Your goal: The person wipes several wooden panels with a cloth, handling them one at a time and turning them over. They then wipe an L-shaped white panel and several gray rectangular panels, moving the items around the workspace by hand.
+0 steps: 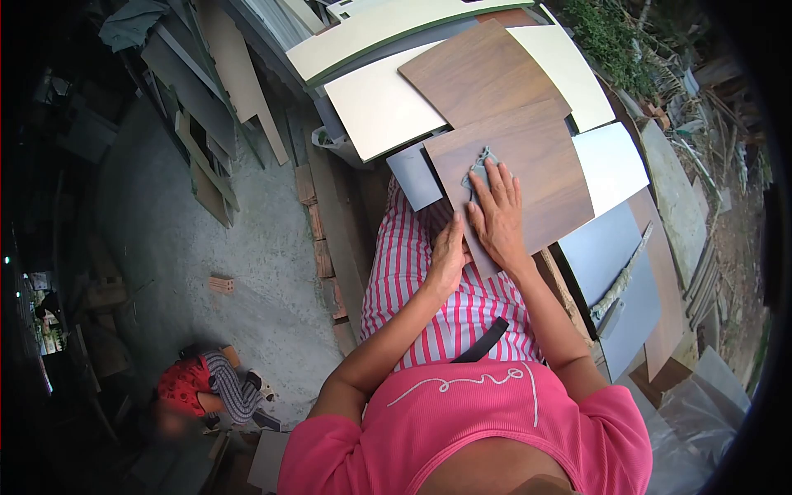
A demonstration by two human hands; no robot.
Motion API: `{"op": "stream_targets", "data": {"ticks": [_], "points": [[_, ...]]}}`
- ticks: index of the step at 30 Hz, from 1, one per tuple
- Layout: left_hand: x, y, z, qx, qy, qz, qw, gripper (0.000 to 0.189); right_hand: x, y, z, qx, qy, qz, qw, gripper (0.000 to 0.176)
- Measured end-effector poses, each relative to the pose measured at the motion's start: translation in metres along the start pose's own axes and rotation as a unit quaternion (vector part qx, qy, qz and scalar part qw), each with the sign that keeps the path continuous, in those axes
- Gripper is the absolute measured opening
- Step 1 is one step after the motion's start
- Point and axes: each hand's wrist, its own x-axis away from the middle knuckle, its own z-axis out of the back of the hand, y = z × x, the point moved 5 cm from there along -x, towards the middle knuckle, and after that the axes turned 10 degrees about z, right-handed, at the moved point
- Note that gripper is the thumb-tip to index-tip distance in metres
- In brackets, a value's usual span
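A brown wood-grain panel lies tilted over my lap and the stack behind it. My left hand grips its near left edge, with some fingers hidden beneath. On the panel's top face, my right hand presses a crumpled grey cloth, fingers nearly straight. Part of the cloth shows past the fingertips and beside the thumb; the remainder is covered by the hand. Another wood-grain panel rests just beyond, overlapped by the first.
Cream panels and grey boards lie around, with a rough stick at right. More boards lean at upper left. A brick sits on the concrete floor. Another person is low at bottom left.
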Motion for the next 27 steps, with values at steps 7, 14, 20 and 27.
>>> {"op": "stream_targets", "data": {"ticks": [7,14,20,27], "points": [[-0.003,0.000,0.003,0.035,-0.015,0.007,0.999,0.062,-0.003,0.000,-0.001,0.003,-0.035,0.071,0.997,0.049],[-0.001,0.001,-0.003,-0.033,0.002,-0.022,0.999,0.041,0.011,0.126,0.024,0.107,0.061,-0.106,0.987,0.048],[0.000,0.005,-0.006,-0.045,0.022,-0.048,0.998,0.033,0.041,0.162,0.024,0.149,0.085,-0.298,0.939,0.048],[-0.001,0.001,-0.005,-0.066,0.021,-0.036,0.997,0.038,0.009,0.047,0.003,0.070,0.057,-0.063,0.994,0.047]]}}
